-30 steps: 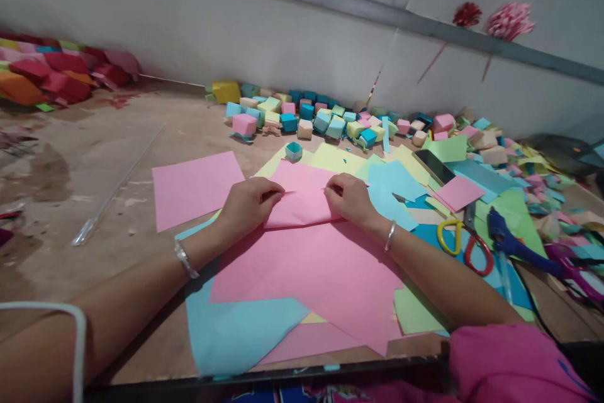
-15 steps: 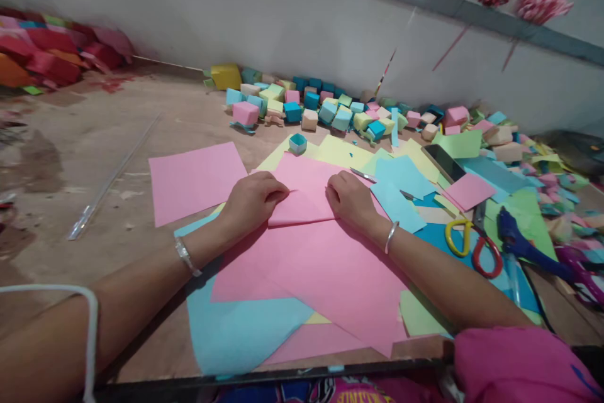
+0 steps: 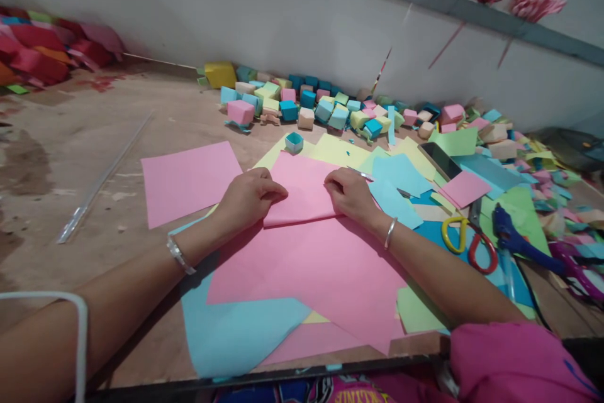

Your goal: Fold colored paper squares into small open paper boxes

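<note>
A pink sheet of paper [image 3: 304,198] lies folded between my two hands, its folded edge facing me. My left hand [image 3: 248,198] grips its left side, thumb and fingers pinched together. On the opposite side, my right hand [image 3: 352,194] is closed with curled fingers on the paper's right edge. Larger pink sheets [image 3: 302,264] lie beneath, on top of a light blue sheet [image 3: 236,334]. Beyond the folded sheet sits a small blue open paper box [image 3: 294,143]. The fingertips partly hide the paper's side edges.
Small paper boxes [image 3: 287,110] line the wall. To the right are scissors [image 3: 482,253] with red and yellow handles, a blue glue gun [image 3: 523,242], a phone [image 3: 440,161] and blue sheets. A pink sheet [image 3: 191,183] and a clear strip [image 3: 104,180] lie left.
Between my hands the pink paper's upper layer now looks flatter, and the slanting line across it has gone. Both hands keep their hold. The whole view has shifted slightly.
</note>
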